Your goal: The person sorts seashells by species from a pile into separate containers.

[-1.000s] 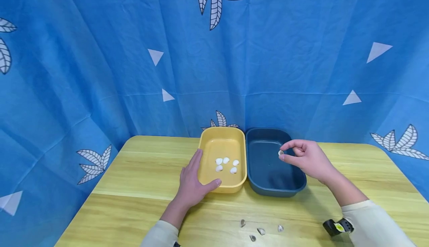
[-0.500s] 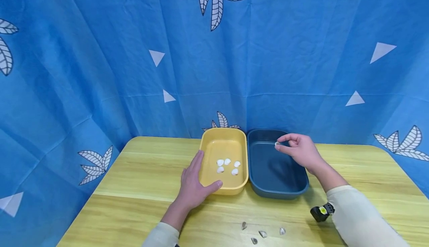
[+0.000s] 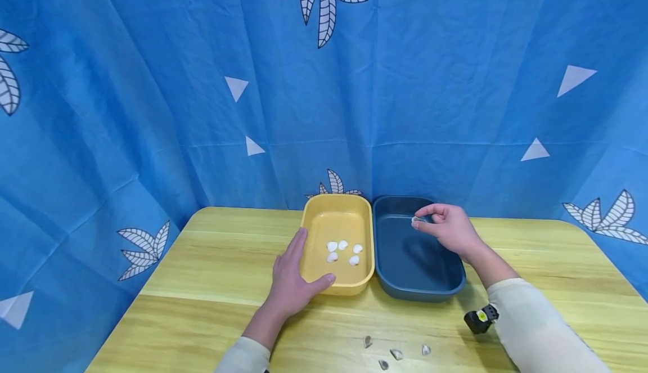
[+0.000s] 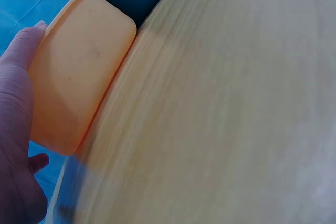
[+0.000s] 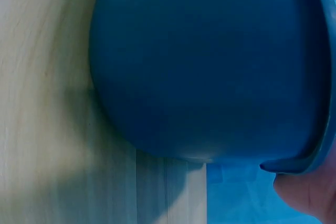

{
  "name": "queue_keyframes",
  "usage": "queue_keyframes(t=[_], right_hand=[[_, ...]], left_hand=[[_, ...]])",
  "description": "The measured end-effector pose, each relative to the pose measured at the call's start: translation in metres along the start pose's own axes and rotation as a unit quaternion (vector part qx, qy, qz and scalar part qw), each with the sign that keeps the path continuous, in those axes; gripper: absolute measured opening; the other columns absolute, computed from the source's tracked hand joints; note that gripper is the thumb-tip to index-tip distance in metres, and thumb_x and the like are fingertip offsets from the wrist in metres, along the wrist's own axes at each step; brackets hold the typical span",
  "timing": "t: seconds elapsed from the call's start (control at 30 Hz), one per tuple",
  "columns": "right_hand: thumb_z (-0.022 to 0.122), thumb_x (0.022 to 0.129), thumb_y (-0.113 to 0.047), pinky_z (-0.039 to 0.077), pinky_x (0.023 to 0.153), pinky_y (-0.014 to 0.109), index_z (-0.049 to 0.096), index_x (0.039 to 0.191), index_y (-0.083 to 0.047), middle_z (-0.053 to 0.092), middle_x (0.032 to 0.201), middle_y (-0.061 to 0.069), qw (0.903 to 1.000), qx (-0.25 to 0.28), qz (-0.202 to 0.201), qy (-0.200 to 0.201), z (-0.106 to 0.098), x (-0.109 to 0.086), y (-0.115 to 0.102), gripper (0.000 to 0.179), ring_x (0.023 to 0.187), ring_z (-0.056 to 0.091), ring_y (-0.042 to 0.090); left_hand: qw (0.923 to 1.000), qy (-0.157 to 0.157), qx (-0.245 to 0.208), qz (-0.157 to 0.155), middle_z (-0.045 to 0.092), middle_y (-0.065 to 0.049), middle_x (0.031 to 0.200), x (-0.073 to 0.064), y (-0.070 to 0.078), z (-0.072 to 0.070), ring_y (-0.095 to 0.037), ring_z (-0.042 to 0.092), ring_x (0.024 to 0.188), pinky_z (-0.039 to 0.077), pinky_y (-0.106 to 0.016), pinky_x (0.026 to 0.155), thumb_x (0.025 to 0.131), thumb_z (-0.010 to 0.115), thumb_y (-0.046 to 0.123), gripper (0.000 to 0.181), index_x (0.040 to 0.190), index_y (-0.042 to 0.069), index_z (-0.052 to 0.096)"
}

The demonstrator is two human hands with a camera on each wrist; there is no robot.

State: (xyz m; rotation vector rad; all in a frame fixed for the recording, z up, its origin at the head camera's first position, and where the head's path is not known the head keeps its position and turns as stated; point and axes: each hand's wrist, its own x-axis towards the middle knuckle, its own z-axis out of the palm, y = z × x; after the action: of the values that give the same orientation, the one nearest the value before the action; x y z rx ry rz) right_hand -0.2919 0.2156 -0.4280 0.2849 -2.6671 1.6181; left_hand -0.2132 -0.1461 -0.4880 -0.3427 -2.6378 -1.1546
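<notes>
My right hand (image 3: 452, 230) pinches a small pale shell (image 3: 415, 220) between thumb and fingertips, above the dark blue tray (image 3: 411, 294). In the right wrist view the tray's outer wall (image 5: 199, 77) covers most of the picture and hides the shell; a bit of the hand (image 5: 310, 190) shows beyond the rim. My left hand (image 3: 292, 283) rests against the yellow tray (image 3: 336, 290), fingers straight along its left side and thumb over the near rim. Several white shells (image 3: 343, 245) lie inside the yellow tray.
Several greyish-brown shells (image 3: 396, 354) lie scattered on the wooden table (image 3: 212, 283) in front of the trays. The two trays stand side by side near the back edge. Behind them hangs a blue patterned curtain (image 3: 425, 80). A black device (image 3: 478, 320) is strapped at the right wrist.
My right hand has moved left and slightly farther back over the blue tray, still pinching the shell. The left hand stays on the yellow tray.
</notes>
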Motion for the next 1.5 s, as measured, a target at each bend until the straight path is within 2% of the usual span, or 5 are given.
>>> queue_keyframes(t=[0.43, 0.73, 0.93, 1.23, 1.5], right_hand=[[0.08, 0.087, -0.027, 0.025, 0.048, 0.036, 0.068, 0.115, 0.003, 0.025, 0.057, -0.005, 0.9999, -0.007, 0.008, 0.002, -0.001, -0.002, -0.001, 0.043, 0.047, 0.025, 0.016], [0.077, 0.09, -0.024, 0.026, 0.045, 0.035, 0.068, 0.115, 0.003, 0.025, 0.056, -0.004, 0.9994, -0.012, -0.004, 0.033, -0.003, -0.009, -0.004, 0.038, 0.045, 0.026, 0.017], [0.078, 0.089, -0.028, 0.027, 0.043, 0.035, 0.07, 0.111, -0.002, 0.025, 0.056, -0.003, 0.9985, -0.029, -0.018, 0.042, -0.008, -0.025, -0.009, 0.035, 0.045, 0.025, 0.019], [0.079, 0.088, -0.029, 0.029, 0.041, 0.035, 0.07, 0.107, -0.006, 0.024, 0.056, -0.003, 0.9986, -0.021, -0.04, 0.027, -0.012, -0.061, -0.022, 0.032, 0.043, 0.025, 0.021], [0.081, 0.087, -0.026, 0.03, 0.042, 0.035, 0.07, 0.105, -0.009, 0.02, 0.056, -0.003, 0.9983, -0.024, -0.053, 0.003, -0.01, -0.091, -0.033, 0.027, 0.043, 0.022, 0.016]], left_hand=[[1.0, 0.0, -0.005, 0.004, 0.015, 0.007, 0.165, -0.001, 0.001, 0.0, -0.023, 0.02, 0.148, 0.007, -0.06, 0.115, 0.077, 0.074, 0.065, 0.112, 0.162, 0.019, 0.017], [1.0, -0.005, -0.008, 0.001, 0.014, 0.008, 0.165, -0.002, 0.001, 0.001, -0.022, 0.018, 0.148, 0.007, -0.061, 0.114, 0.077, 0.074, 0.064, 0.112, 0.162, 0.023, 0.015], [1.0, -0.002, -0.004, 0.003, 0.015, 0.007, 0.165, -0.002, 0.002, 0.001, -0.022, 0.019, 0.148, 0.008, -0.061, 0.114, 0.077, 0.074, 0.064, 0.112, 0.162, 0.019, 0.017], [1.0, 0.0, -0.003, 0.002, 0.015, 0.007, 0.165, -0.001, 0.002, 0.001, -0.023, 0.02, 0.148, 0.008, -0.062, 0.114, 0.078, 0.077, 0.058, 0.11, 0.162, 0.022, 0.016], [1.0, 0.0, -0.005, 0.0, 0.015, 0.007, 0.165, 0.0, 0.002, 0.0, -0.023, 0.02, 0.148, 0.008, -0.061, 0.114, 0.078, 0.077, 0.059, 0.111, 0.162, 0.018, 0.018]])
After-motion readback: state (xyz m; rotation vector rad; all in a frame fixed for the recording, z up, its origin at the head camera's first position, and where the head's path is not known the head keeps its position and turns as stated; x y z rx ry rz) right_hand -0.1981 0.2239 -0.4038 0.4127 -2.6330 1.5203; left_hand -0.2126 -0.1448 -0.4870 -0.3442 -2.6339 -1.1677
